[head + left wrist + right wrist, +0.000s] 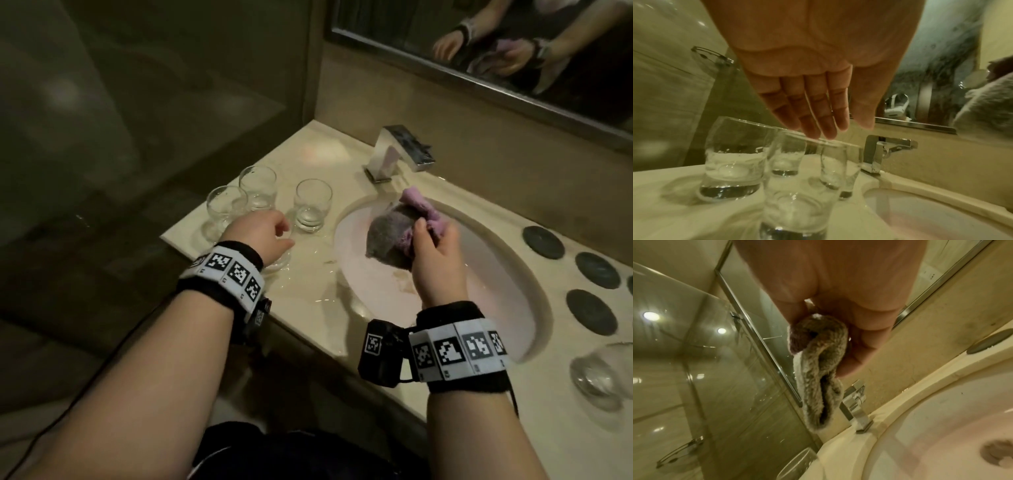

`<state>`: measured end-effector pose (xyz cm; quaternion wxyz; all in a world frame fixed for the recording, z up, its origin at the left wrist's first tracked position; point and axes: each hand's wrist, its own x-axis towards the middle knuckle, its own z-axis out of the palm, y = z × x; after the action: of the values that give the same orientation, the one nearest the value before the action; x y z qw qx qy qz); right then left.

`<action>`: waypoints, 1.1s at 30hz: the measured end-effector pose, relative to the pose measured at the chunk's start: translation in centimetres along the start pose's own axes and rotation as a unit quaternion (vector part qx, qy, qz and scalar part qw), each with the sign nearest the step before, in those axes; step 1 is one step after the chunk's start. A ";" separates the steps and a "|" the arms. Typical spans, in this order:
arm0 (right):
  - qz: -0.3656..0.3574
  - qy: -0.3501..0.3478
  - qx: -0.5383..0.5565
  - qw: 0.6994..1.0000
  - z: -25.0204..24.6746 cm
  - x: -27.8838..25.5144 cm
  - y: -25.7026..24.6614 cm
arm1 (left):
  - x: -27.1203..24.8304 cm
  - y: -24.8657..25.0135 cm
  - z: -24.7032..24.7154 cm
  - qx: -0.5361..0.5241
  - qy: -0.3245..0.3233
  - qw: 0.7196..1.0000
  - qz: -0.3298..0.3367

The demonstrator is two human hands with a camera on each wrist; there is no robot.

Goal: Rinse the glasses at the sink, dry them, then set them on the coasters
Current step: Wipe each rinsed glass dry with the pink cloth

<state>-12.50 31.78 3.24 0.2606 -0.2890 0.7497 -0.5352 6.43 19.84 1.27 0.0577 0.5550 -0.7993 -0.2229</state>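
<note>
Four clear glasses stand on the wet counter left of the sink (486,274). Three of them (226,209) (258,186) (313,209) sit behind my left hand (263,236); the nearest glass (797,186) is under it. In the left wrist view my left hand (842,128) has straight fingers just over that glass's rim and grips nothing. My right hand (431,243) holds a bunched grey and pink cloth (394,236) above the basin; the right wrist view shows the cloth (818,386) pinched between thumb and fingers. Another glass (603,377) stands at the lower right.
Three dark round coasters (543,241) (597,270) (591,317) lie on the counter right of the basin. A chrome faucet (400,150) stands behind the sink, below a mirror (513,51). A glass shower wall (694,353) rises to the left. The counter edge (212,260) lies near my left wrist.
</note>
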 end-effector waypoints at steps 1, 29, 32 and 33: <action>0.004 0.002 -0.002 1.000 0.7 -0.1 0.0 | 0.2 -0.5 0.2 0.012 -0.005 1.000 0.013; 0.069 0.106 0.056 0.990 -8.7 4.6 3.0 | 2.8 8.6 1.1 -0.586 -0.111 0.795 -0.112; 0.072 0.106 0.078 0.989 -11.8 5.9 3.4 | 3.1 11.7 3.1 -0.718 -0.149 0.661 -0.159; 0.073 0.100 0.090 0.988 -12.6 6.3 3.5 | 3.1 12.6 3.7 -0.750 -0.159 0.621 -0.164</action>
<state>-26.28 36.39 3.09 0.2475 -0.1542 0.7397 -0.6065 -6.89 21.69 2.77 0.2886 0.3971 -0.2471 -0.8354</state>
